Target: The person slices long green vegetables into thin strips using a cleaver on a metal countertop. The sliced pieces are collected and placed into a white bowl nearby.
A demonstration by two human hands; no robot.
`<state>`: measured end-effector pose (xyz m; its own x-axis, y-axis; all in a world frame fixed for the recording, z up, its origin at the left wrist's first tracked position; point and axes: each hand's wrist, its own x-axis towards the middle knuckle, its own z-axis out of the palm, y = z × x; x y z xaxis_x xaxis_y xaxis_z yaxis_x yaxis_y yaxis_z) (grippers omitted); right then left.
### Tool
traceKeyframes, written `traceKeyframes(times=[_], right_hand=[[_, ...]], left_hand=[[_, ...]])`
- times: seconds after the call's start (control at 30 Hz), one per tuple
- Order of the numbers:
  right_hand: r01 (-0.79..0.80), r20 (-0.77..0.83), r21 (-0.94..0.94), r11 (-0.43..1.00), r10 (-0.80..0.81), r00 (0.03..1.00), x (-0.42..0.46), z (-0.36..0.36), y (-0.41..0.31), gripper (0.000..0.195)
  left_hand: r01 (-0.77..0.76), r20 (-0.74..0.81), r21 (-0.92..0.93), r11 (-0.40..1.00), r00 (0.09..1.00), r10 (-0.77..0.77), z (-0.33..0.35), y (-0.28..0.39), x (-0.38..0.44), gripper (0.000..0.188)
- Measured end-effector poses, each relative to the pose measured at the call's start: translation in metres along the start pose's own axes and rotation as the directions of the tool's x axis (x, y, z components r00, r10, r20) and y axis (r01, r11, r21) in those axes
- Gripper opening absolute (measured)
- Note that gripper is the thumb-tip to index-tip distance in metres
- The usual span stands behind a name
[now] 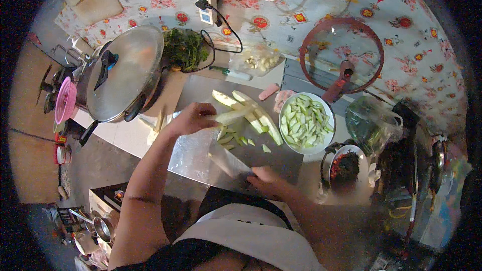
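My left hand [194, 118] grips a long, pale peeled gourd strip [233, 116] above a metal cutting board [280, 167]. My right hand [265, 180] holds a broad-bladed kitchen knife [229, 162] by its handle, nearer my body; motion blurs the blade. Between the hands and just beyond the knife, green-edged gourd slices [233, 139] lie loose on the board. Other long gourd strips [269, 126] rest at its far side, partly behind the held one. To the right, a white bowl [333, 124] is filled with similar cut gourd slices [307, 120].
A large lidded pan [126, 75] stands left. Behind the board are leafy greens [184, 49], a green-handled knife [239, 74] and a plastic bag of garlic cloves [260, 60]. A red-rimmed glass lid [378, 64] stands back right. A plate [363, 173] of dark red food sits right.
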<state>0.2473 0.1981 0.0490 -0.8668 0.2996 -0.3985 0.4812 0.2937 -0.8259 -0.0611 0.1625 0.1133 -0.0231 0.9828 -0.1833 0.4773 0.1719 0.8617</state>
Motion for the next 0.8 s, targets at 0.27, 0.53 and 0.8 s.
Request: traceKeyframes(times=[0.27, 0.53, 0.8], right_hand=[[-0.033, -0.318, 0.098, 0.995, 0.063, 0.946, 0.015, -0.030, 0.031, 0.018], [-0.086, -0.303, 0.440, 0.894, 0.238, 0.923, -0.021, -0.031, 0.028, 0.015], [-0.079, -0.252, 0.489, 0.869, 0.227, 0.941, -0.019, -0.016, 0.029, 0.015]], left_hand=[[0.268, 0.126, -0.503, 0.822, 0.963, -0.237, 0.001, -0.027, -0.077, 0.022], [-0.103, -0.063, 0.303, 0.947, 0.990, 0.128, 0.053, -0.102, -0.083, 0.032], [-0.041, -0.455, 0.496, 0.867, 0.838, 0.300, 0.113, -0.076, -0.086, 0.024]])
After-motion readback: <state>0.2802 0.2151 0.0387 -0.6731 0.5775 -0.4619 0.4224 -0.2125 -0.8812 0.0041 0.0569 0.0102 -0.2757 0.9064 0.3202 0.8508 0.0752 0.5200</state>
